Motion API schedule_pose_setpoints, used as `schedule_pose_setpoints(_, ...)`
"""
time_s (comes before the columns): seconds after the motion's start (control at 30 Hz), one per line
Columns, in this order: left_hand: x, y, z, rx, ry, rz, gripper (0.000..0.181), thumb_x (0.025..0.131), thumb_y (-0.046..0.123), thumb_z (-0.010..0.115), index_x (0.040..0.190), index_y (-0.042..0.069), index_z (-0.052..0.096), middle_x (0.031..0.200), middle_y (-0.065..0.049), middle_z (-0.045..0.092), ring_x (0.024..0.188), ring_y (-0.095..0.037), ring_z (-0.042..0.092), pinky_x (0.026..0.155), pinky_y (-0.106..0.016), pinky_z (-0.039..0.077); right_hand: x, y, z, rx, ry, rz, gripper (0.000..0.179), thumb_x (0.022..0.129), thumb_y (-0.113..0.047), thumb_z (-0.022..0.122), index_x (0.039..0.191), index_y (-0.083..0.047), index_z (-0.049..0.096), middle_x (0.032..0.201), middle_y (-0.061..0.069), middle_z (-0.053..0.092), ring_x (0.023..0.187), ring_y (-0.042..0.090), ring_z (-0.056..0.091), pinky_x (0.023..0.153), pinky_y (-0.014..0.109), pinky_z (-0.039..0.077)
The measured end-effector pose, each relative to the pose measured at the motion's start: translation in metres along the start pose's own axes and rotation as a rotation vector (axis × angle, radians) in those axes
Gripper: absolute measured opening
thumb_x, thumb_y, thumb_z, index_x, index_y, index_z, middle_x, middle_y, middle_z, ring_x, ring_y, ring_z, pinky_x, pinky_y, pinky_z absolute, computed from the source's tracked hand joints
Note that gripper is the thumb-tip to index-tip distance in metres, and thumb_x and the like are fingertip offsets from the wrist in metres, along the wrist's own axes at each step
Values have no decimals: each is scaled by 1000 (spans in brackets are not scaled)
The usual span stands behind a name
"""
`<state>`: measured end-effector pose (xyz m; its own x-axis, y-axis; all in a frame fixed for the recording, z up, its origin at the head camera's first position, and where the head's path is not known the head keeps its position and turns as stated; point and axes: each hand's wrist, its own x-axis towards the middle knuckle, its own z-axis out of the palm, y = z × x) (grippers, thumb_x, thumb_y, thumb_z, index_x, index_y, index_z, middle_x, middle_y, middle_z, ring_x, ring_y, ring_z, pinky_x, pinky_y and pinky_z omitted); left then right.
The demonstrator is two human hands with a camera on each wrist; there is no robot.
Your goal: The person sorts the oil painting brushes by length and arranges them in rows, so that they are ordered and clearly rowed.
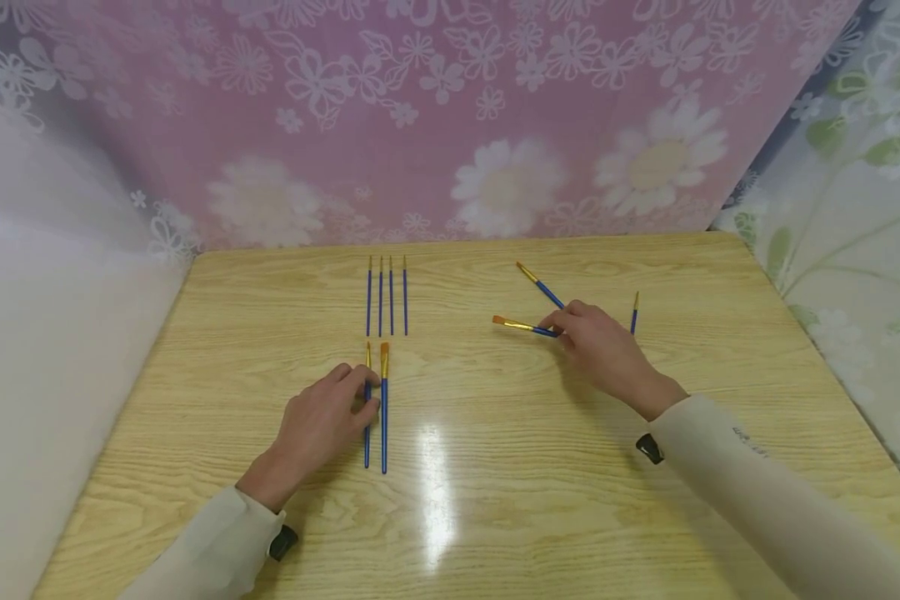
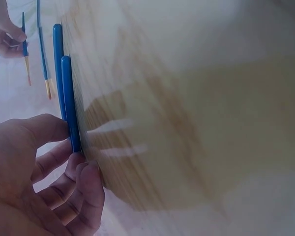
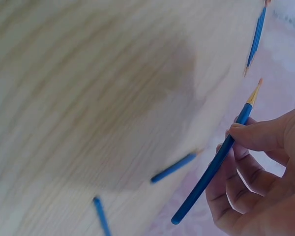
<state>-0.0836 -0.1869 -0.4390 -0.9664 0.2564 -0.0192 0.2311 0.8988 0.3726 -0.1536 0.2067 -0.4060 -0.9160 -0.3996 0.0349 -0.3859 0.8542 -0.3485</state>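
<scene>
My left hand point(image 1: 322, 421) pinches a slim blue-handled paintbrush point(image 1: 367, 450) between thumb and fingers, low over the table. Just right of it, parallel, lies a wider flat paintbrush point(image 1: 385, 417) with an orange tip. Over on the right side, my right hand point(image 1: 603, 350) holds a flat-tipped paintbrush point(image 1: 516, 325) by its blue handle, bristles pointing left. The right wrist view shows thumb and fingers gripping this brush point(image 3: 201, 184) near its gold ferrule, the handle's end sticking out free. The right hand partly covers another paintbrush point(image 1: 547, 292) behind it.
Several thin paintbrushes point(image 1: 392, 300) lie in an upright row at the back left of the wooden table point(image 1: 480, 483). One small paintbrush point(image 1: 634, 312) lies beyond the right hand. A pink flowered cloth point(image 1: 390, 150) hangs along the table's back edge.
</scene>
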Motion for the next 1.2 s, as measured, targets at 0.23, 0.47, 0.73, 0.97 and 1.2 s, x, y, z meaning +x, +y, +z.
schedule_pose_setpoints(0.23, 0, -1, -2, -11, -23, -8, 22, 104, 24, 74, 124, 16, 72, 104, -2, 67, 66, -13, 53, 50, -28, 41, -2, -24, 11, 8, 1, -59, 29, 101, 6, 67, 126, -4, 77, 111, 11, 72, 99, 29, 69, 83, 47, 61)
schedule_pose_setpoints(0.47, 0, -1, -2, -10, -25, -16, 22, 104, 25, 74, 124, 17, 72, 106, -2, 68, 67, -13, 54, 51, -29, 42, -3, -41, 20, 131, -59, -46, 33, 100, 5, 61, 129, -2, 73, 116, 10, 74, 98, 24, 73, 81, 42, 60)
schedule_pose_setpoints(0.73, 1, -2, -1, -23, -31, -20, 21, 105, 25, 73, 124, 18, 72, 106, -2, 67, 69, -13, 55, 53, -28, 43, -1, -62, 28, 351, -183, -6, 39, 98, 4, 57, 133, -9, 69, 117, 11, 76, 91, 18, 70, 79, 37, 57)
schedule_pose_setpoints(0.97, 1, -3, 0, -32, -33, -22, 21, 105, 26, 73, 124, 18, 72, 105, -1, 67, 68, -13, 54, 53, -29, 43, -1, -75, 38, 522, -276, -55, 34, 101, 2, 66, 133, -9, 70, 115, 14, 71, 88, 15, 68, 75, 32, 55)
schedule_pose_setpoints(1.2, 1, -3, -1, -30, -36, -25, 21, 105, 26, 73, 125, 19, 71, 106, -1, 67, 68, -14, 53, 52, -29, 42, 3, -94, 52, 607, -316, -41, 33, 101, -7, 77, 132, -5, 69, 110, 10, 68, 73, 10, 61, 65, 24, 52)
